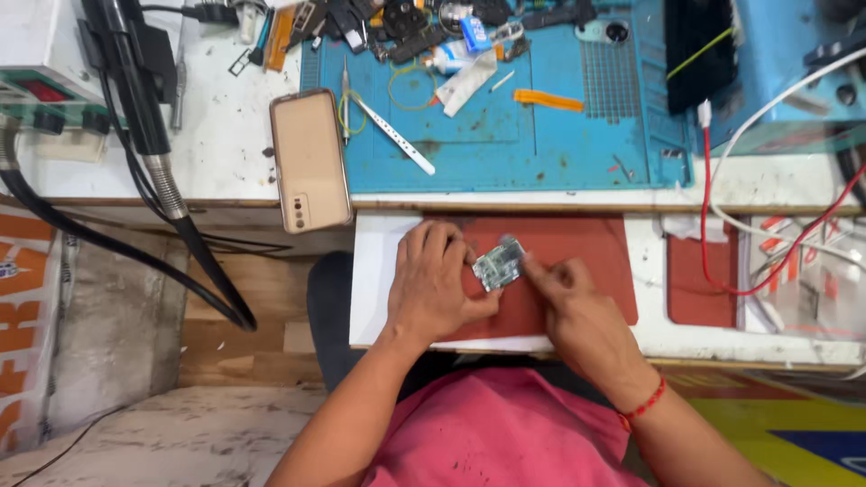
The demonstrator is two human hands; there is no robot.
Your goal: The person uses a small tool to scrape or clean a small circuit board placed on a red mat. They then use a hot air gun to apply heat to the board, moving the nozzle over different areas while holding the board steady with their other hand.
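My left hand [437, 284] and my right hand [564, 293] meet over a red-brown mat [586, 248] on a white pull-out shelf [374, 271]. Between the fingertips of both hands is a small greenish-silver circuit board part [499, 263], tilted, just above the mat. My left thumb and fingers pinch its left edge; my right fingertips touch its right edge. A red thread bracelet circles my right wrist [642, 406].
A phone in a clear case [310, 160] lies face down at the bench edge. The blue work mat [505, 117] holds tweezers, a white ruler-like strip, an orange strip and tools. Black cables and a hose hang at left. Red and white wires run at right.
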